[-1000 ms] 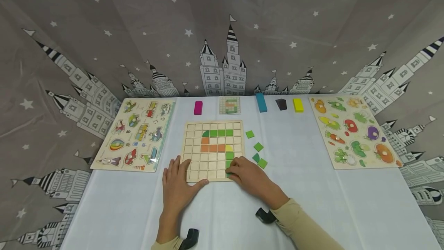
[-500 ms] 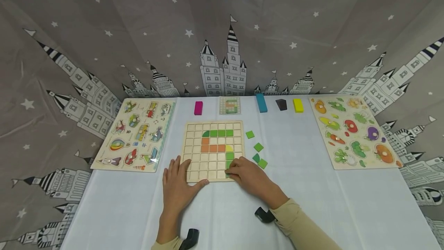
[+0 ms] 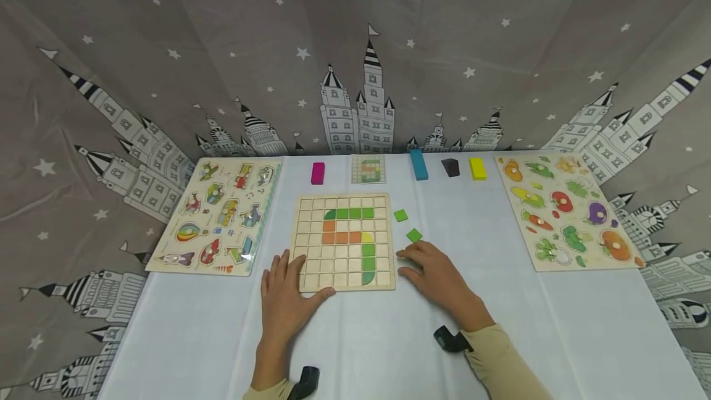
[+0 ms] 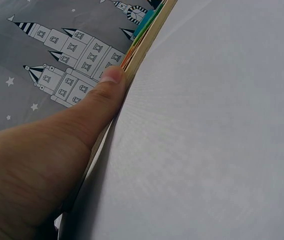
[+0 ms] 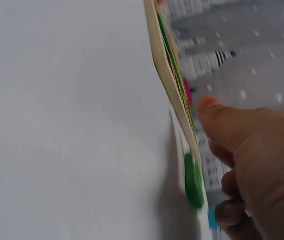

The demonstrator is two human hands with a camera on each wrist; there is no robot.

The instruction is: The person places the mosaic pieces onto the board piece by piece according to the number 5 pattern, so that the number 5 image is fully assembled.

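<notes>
A wooden grid board lies mid-table, holding green, orange and yellow tiles; its green column ends in a rounded green tile. My left hand rests flat on the board's near left corner, thumb along its front edge. My right hand lies on the cloth just right of the board, fingers loosely bent over loose green tiles and hiding them in the head view. The right wrist view shows one green tile flat on the cloth under that hand. Two more green tiles lie beyond it.
A vehicle peg puzzle lies at the left, a vegetable peg puzzle at the right. Along the back edge stand a magenta block, a pattern card, a blue block, a dark block and a yellow block.
My right hand left the board's lower right corner and moved right onto the loose green tiles. A rounded green tile now shows at the foot of the green column. The left hand stayed.
</notes>
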